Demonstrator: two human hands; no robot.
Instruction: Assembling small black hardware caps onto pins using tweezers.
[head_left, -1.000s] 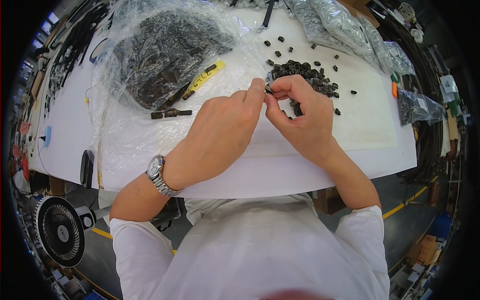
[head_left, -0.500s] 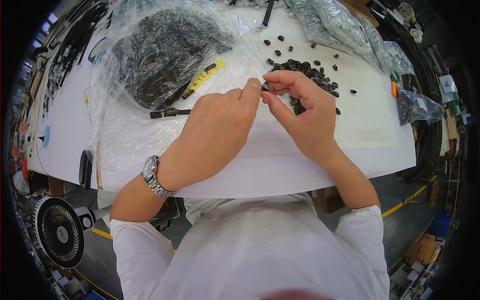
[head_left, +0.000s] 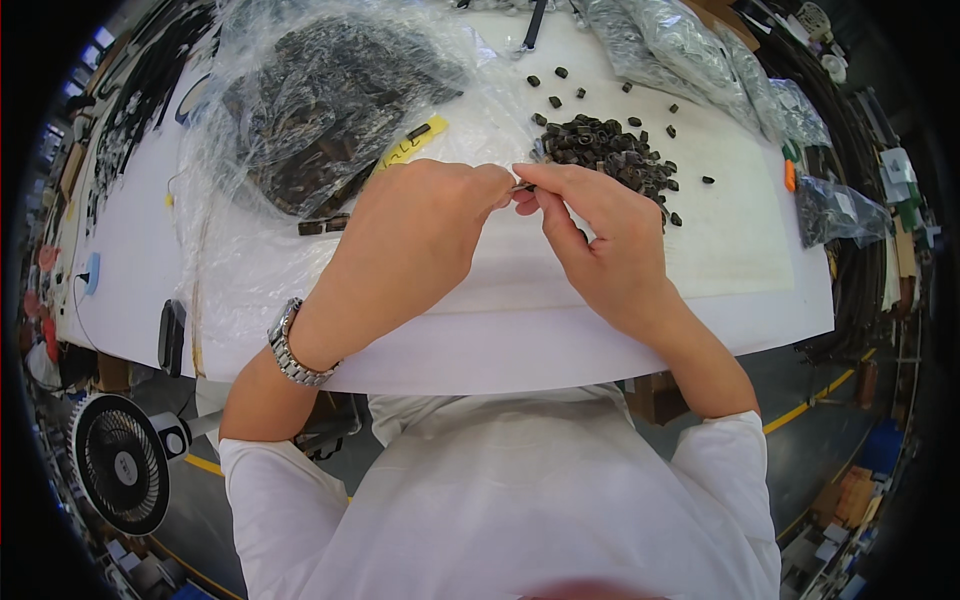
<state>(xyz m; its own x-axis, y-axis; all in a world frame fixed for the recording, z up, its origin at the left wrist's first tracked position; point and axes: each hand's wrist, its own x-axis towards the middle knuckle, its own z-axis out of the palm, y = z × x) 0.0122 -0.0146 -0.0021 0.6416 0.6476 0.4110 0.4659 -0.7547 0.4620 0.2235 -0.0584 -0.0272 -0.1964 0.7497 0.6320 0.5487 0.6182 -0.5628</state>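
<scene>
My left hand (head_left: 425, 235) and my right hand (head_left: 600, 240) meet fingertip to fingertip above the white table (head_left: 480, 340). Between them they pinch a small thin part (head_left: 523, 187), mostly hidden by the fingers. A metal watch (head_left: 290, 345) sits on my left wrist. Just beyond my right fingers lies a pile of small black cylindrical pieces (head_left: 605, 150), with a few strays scattered around it. A short black strip (head_left: 322, 226) lies left of my left hand.
A clear plastic bag of dark parts (head_left: 330, 100) with a yellow label (head_left: 410, 145) fills the table's far left. More clear bags (head_left: 690, 50) lie at the far right. A fan (head_left: 125, 460) stands on the floor, lower left. A dark oblong object (head_left: 172, 338) rests by the near edge.
Both hands have shifted slightly away from me and to the left, fingertips still together on the small part. Nothing else on the table has moved.
</scene>
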